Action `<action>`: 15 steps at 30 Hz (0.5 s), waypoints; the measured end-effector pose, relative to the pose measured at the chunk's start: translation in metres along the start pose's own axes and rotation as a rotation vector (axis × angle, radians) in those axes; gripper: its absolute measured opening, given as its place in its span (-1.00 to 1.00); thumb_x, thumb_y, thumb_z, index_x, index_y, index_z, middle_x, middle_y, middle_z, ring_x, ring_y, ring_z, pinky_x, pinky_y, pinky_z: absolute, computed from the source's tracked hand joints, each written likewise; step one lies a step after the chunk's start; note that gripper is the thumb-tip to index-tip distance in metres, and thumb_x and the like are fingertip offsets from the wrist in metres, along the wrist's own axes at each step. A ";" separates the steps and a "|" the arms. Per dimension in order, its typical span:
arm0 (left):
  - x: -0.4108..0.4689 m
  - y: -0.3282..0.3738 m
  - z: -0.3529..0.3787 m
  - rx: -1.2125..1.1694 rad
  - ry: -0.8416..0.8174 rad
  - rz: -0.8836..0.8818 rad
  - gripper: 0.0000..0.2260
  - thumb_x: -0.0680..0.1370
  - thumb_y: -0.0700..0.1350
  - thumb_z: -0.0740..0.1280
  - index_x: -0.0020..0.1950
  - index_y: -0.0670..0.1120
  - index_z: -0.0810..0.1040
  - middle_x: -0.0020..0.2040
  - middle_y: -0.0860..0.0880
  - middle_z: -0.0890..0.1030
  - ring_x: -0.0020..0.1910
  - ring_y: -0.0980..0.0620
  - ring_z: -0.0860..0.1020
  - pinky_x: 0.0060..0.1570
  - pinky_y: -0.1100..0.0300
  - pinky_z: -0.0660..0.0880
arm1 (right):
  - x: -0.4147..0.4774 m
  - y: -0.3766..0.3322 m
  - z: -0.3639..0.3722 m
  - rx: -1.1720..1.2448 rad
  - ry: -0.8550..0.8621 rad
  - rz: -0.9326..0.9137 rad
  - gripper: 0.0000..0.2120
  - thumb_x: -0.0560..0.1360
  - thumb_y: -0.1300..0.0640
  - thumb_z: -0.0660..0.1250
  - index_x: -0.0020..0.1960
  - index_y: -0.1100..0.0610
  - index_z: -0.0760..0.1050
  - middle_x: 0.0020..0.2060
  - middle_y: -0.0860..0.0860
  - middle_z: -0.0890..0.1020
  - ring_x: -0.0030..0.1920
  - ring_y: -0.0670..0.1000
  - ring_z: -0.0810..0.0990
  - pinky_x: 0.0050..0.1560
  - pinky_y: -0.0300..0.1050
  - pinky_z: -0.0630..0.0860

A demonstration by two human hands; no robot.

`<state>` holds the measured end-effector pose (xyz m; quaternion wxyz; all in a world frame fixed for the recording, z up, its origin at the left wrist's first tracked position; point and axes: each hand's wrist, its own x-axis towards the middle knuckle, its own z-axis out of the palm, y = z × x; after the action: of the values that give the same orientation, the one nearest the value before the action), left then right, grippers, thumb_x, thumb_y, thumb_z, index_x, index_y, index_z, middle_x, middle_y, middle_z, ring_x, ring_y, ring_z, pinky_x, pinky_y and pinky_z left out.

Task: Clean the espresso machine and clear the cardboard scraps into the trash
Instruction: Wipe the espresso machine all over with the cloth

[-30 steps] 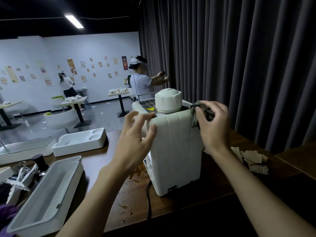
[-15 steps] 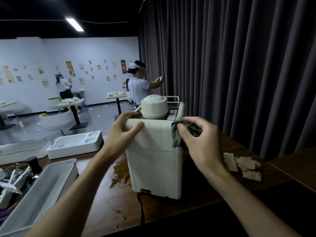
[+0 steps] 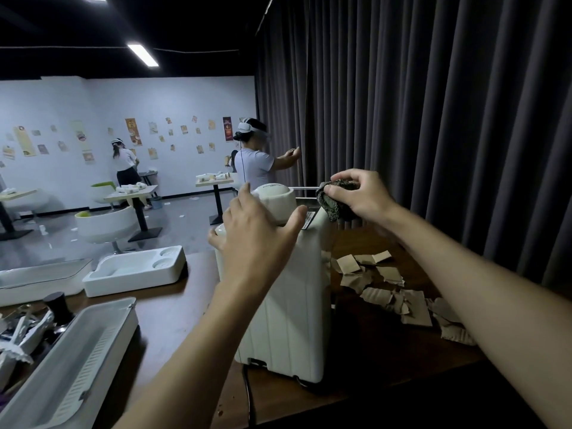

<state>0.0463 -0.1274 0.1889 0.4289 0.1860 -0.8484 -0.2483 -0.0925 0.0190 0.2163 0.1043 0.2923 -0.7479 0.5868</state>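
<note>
Hidden and cut-off parts around the espresso machine (image 3: 288,308)

The left hand (image 3: 257,243) covers the upper left corner of the machine and part of its white round lid (image 3: 277,198), so the contact under the palm cannot be seen. The small label on the top (image 3: 309,218) is too small to read. The right hand (image 3: 360,193) hides most of the dark cloth (image 3: 332,205). The right forearm covers some cardboard scraps (image 3: 387,292) near the right edge of the desk (image 3: 173,311). The white tray (image 3: 71,366) and the utensils (image 3: 21,332) at the left are cut by the frame edge.
</note>
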 end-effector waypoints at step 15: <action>0.006 0.005 0.010 -0.275 0.126 -0.089 -0.45 0.36 0.08 0.54 0.25 0.15 0.37 -0.14 0.25 0.55 0.06 0.05 0.57 0.46 -0.21 0.02 | 0.029 0.008 -0.012 0.124 -0.318 0.144 -0.64 0.48 0.14 0.44 0.26 0.15 0.53 0.05 0.17 0.62 0.02 0.09 0.63 -0.15 -0.09 0.65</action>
<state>0.0346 -0.1239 0.1906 0.4914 0.1781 -0.7688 -0.3684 -0.1231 0.0222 0.2274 -0.0759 0.3328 -0.7365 0.5840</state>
